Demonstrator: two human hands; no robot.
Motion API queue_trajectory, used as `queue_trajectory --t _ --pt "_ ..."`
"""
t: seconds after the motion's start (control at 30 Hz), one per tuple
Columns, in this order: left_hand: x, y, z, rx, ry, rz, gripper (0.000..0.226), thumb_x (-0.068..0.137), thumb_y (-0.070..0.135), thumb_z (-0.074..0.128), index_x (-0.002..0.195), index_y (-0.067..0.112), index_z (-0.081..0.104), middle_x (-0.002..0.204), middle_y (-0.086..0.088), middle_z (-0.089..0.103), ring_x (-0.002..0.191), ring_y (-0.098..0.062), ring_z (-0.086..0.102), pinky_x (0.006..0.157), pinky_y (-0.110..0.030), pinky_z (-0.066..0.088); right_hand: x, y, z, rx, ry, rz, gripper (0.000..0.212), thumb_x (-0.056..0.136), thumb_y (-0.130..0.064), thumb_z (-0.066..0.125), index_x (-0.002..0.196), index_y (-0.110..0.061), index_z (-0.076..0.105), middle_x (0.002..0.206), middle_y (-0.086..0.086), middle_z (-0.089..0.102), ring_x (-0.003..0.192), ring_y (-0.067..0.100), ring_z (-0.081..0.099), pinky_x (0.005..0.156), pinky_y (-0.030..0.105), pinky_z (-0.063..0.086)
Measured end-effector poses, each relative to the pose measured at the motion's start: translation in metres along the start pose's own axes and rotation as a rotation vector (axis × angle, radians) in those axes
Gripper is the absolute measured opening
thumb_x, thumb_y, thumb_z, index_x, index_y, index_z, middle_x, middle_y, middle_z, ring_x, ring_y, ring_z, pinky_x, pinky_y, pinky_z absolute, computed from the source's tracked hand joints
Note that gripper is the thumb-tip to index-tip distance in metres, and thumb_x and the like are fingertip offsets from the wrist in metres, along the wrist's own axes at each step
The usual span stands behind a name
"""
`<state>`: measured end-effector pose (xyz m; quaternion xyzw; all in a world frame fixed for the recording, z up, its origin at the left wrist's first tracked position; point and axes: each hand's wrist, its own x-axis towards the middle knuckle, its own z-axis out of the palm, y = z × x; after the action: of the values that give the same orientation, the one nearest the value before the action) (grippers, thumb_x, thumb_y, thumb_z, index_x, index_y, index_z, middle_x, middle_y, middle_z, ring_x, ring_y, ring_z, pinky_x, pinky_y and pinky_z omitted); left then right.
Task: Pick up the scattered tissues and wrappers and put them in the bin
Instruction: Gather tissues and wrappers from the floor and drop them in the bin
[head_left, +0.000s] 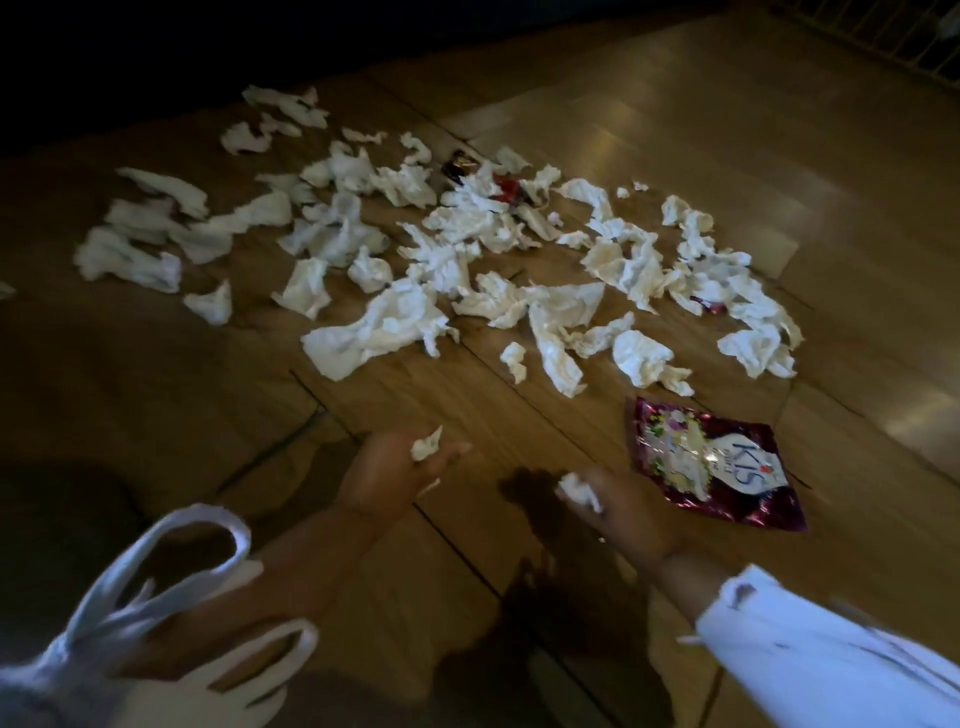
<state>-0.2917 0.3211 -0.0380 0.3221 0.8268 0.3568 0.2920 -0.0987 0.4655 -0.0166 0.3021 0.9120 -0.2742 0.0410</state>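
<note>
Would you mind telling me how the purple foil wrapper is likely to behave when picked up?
The purple foil wrapper lies flat and creased on the floor, so it is probably light and floppy. Its shiny surface may be slippery; pinching an edge seems safest.

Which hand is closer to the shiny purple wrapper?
Right. The right hand is just beside the purple wrapper, not touching; the left hand is farther off, beyond the right one.

Perhaps fifty tissues (395, 317), four wrappers (711, 457).
</note>
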Motion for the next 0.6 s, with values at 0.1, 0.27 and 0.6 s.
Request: queue_trajectory --t 0.1,0.27,0.6 --pt "0.009 -0.004 -0.06 -0.014 0.007 0.002 0.05 0.08 0.049 0.062 0.116 0.015 0.06 0.111 0.002 0.063 0.102 -0.011 0.059 0.09 -0.021 0.043 0.048 -0.075 -0.006 0.068 -0.01 -0.126 0.015 0.088 -0.031 0.058 0.083 -0.017 0.056 0.071 -0.003 0.055 0.066 0.009 0.052 0.062 0.017 0.038" --pt "-0.013 -0.004 -0.19 -0.075 0.013 0.003 0.051 0.076 0.063 0.056 0.107 0.024 0.062 0.096 0.009 0.066 0.088 -0.008 0.062 0.08 -0.029 0.053 0.093 -0.218 -0.03 0.061 -0.008 -0.279 0.033 0.086 -0.046 0.055 0.072 -0.016 0.051 0.063 -0.003 0.05 0.059 0.008 0.048 0.053 0.023 0.032" --pt "-0.144 -0.023 -0.461 -0.021 0.42 0.091 0.034 0.086 0.054 0.048 0.067 0.026 0.054 0.06 0.011 0.056 0.054 0.0 0.054 0.055 -0.018 0.041 0.129 -0.527 -0.06 0.295 -0.114 -0.362 0.051 0.09 -0.051 0.044 0.058 -0.012 0.044 0.049 0.004 0.045 0.044 0.014 0.046 0.056 0.026 0.037"
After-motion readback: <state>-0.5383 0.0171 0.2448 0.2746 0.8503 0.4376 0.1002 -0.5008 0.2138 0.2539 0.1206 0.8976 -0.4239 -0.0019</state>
